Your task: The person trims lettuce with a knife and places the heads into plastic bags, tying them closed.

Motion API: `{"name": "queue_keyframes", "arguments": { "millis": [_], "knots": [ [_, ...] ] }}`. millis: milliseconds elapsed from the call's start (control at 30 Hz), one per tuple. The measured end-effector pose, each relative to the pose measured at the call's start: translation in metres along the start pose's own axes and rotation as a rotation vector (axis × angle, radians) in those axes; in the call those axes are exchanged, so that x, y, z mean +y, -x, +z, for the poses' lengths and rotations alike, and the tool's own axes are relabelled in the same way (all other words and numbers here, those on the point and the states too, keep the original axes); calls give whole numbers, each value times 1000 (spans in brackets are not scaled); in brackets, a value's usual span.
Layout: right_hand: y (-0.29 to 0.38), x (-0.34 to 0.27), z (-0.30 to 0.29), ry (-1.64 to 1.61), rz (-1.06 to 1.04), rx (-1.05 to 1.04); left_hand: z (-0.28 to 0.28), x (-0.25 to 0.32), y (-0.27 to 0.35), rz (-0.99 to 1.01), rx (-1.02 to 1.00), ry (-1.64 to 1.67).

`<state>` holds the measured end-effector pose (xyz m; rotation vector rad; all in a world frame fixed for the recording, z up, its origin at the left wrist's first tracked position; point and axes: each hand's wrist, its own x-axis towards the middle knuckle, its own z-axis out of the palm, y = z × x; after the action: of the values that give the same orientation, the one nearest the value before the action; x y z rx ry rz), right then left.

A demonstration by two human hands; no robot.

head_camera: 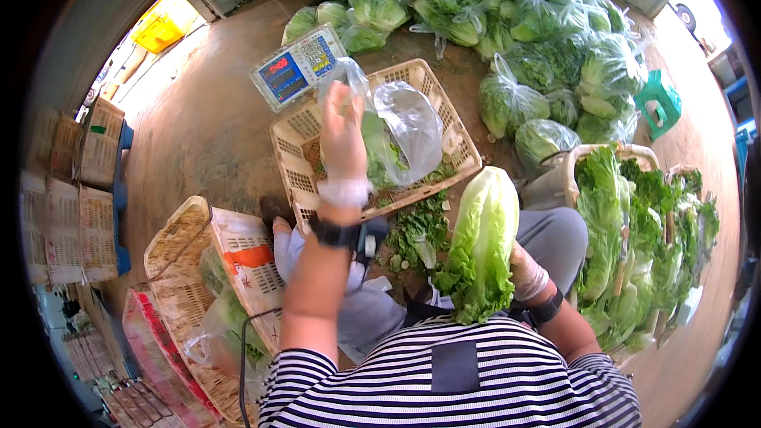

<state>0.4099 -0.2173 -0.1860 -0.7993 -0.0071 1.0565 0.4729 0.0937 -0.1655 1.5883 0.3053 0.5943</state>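
My right hand, in a thin clear glove, is shut on the base area of a long head of leafy lettuce, held upright in front of my striped shirt. Blurred by motion, my gloved left hand is raised over the left part of a beige plastic crate. Thin clear film lies around its fingertips; whether they grip it cannot be told. In the crate, a clear plastic bag gapes open with greens under and beside it. A digital scale's display panel stands beyond the crate's far left corner.
Bagged heads of greens are heaped at the back and right. Crates of loose lettuce stand at my right. Another crate holding bagged greens is at my left. Trimmed leaves litter the floor before me. A green plastic stool is farther right.
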Motion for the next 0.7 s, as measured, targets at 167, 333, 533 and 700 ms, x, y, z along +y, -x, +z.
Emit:
{"name": "queue_keyframes", "arguments": {
  "millis": [167, 333, 533, 700],
  "knots": [
    [-16, -2, -2, -49, 57, 5, -26, -94, -103, -233, 87, -388],
    [-55, -13, -5, -165, 201, -194, -41, -86, -94, -352, -176, 196],
    [-167, -1, 68, -523, 414, -311, -109, -52, -12, -346, -182, 432],
    [-264, 51, 31, -564, 441, -421, -145, -52, 20, -228, -148, 231]
  ]
}}
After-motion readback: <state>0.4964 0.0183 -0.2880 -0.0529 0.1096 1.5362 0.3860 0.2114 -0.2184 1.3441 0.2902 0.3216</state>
